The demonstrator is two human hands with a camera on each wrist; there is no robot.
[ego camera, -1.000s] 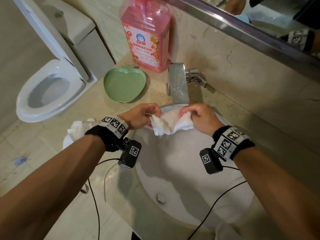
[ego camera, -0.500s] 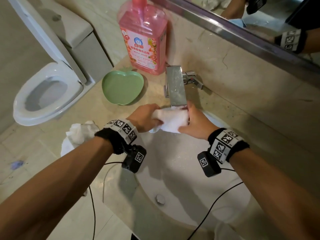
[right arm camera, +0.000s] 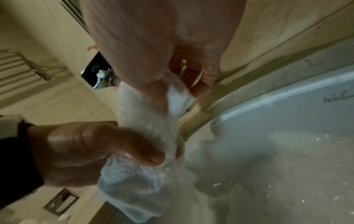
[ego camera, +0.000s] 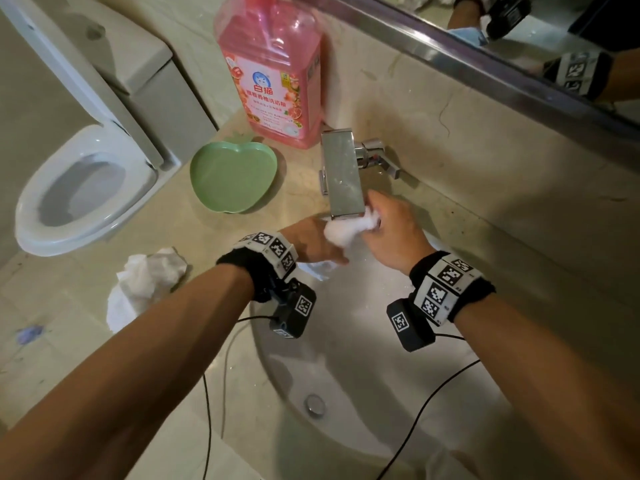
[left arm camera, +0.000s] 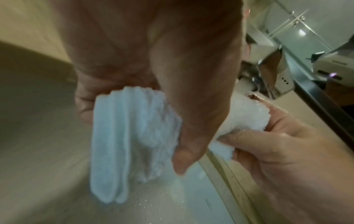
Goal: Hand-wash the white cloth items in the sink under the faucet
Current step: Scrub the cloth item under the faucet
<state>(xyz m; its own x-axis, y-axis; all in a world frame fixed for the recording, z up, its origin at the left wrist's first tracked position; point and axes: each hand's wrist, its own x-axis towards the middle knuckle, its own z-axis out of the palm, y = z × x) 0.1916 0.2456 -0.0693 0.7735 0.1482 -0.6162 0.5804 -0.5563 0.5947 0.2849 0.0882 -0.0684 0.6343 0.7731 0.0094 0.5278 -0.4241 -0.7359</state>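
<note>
White cloth (ego camera: 341,230) sits bunched just under the faucet (ego camera: 341,174) over the sink (ego camera: 363,393), with your left hand (ego camera: 311,244) and right hand (ego camera: 394,233) close together, each clamped on one end of it. Wet terry could slip from your right fingertips (right arm camera: 159,97), and scrubbing this close may knock knuckles on the spout. Nothing lies in the green dish (ego camera: 233,178); the pink bottle (ego camera: 273,71) looks mostly full, and another cloth (ego camera: 145,278) waits on the counter (ego camera: 166,237).

Beige marble wall (ego camera: 450,140); mirror (ego camera: 519,39) above; white toilet (ego camera: 86,188) left; tiled floor (ego camera: 52,306).
</note>
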